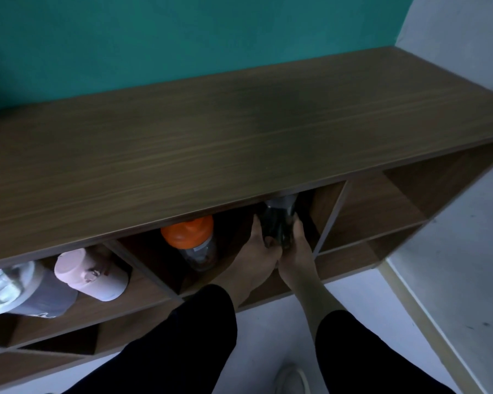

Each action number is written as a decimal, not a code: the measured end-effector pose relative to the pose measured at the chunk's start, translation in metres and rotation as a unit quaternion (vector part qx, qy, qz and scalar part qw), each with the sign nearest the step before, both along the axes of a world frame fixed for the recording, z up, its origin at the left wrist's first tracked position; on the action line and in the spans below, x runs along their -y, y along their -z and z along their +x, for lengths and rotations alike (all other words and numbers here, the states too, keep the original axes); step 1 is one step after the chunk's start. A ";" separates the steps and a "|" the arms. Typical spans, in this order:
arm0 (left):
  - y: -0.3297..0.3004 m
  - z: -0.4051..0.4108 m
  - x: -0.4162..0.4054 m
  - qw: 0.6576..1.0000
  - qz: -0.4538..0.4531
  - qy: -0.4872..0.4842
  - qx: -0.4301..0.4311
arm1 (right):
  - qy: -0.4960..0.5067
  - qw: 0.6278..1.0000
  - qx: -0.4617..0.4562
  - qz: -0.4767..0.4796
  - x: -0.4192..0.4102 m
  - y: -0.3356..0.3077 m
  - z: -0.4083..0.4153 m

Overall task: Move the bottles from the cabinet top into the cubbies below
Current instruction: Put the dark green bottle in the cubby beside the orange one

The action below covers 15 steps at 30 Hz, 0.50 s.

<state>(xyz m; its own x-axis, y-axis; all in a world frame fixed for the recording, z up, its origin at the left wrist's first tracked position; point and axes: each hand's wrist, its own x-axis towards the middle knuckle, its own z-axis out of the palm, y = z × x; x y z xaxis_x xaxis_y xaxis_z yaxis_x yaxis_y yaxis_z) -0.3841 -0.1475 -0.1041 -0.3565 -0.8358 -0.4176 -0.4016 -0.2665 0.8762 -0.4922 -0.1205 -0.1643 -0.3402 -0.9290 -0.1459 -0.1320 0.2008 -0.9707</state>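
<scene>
Two dark sleeves [199,336] reach forward from the near edge of the view, above a pale floor [268,331] where the toe of a light shoe [289,378] shows. Both bare hands meet inside the middle cubby [319,206] of the upper row: the left hand [258,250] and the right hand [298,250] wrap from either side around a dark bottle [279,223], each grip closed on its lower body, fingers of the left curled under its near end. That bottle leans with its top tucked back beneath the cabinet's front edge, so the cap is hidden. Just left of it, in the same cubby, stands an orange-capped bottle [188,233] with a clear body, apart from the hands. Further left, past a divider, the neighbouring cubby holds a pink bottle [91,275] and, beside it at the frame's edge, a grey bottle [26,291] with a whitish lid; whether they touch is hard to tell. To the right of the hands, another upper cubby [382,206] shows only its wooden walls. Beyond all this stretches the brown wood-grain cabinet top [211,137], and behind it rises a teal wall [182,38], meeting a pale wall [467,38] at the far right corner.
</scene>
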 end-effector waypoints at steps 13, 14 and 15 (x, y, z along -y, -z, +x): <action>0.018 0.043 -0.059 0.981 -0.014 -0.191 0.029 | 0.095 0.981 0.025 0.166 -0.015 -0.012 0.029; 0.028 0.053 -0.066 0.968 -0.009 -0.250 0.033 | 0.061 0.979 -0.059 0.187 -0.019 -0.012 0.030; 0.035 0.064 -0.072 0.953 0.002 -0.301 0.041 | 0.035 0.969 -0.161 0.182 -0.024 -0.012 0.032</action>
<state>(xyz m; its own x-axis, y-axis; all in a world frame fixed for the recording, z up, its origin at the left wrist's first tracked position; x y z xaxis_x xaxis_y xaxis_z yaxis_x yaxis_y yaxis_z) -0.3200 -0.0755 -0.1394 0.2207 -0.8769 -0.4271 -0.2426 -0.4735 0.8467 -0.4605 -0.0969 -0.1521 -0.4838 -0.8085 -0.3351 -0.3904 0.5421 -0.7441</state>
